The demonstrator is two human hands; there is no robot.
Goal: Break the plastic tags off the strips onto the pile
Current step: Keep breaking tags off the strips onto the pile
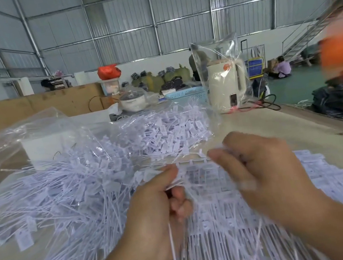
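White plastic strip (196, 162) spans between my hands above the table. My left hand (158, 201) curls round tags (175, 184) at its end; my right hand (255, 167) pinches the other end, fingers bent. I'd twist sharply, holding close to the joint, so pieces drop on the pile (67, 194) at left.

Both forearms are reaching forward, side by side. The left hand (157, 197) is curling its fingers and pinching a strip of tags (198, 171). Just to the right of that strip, the right hand (257, 169) is gripping it, knuckles up, fingertips blurred.
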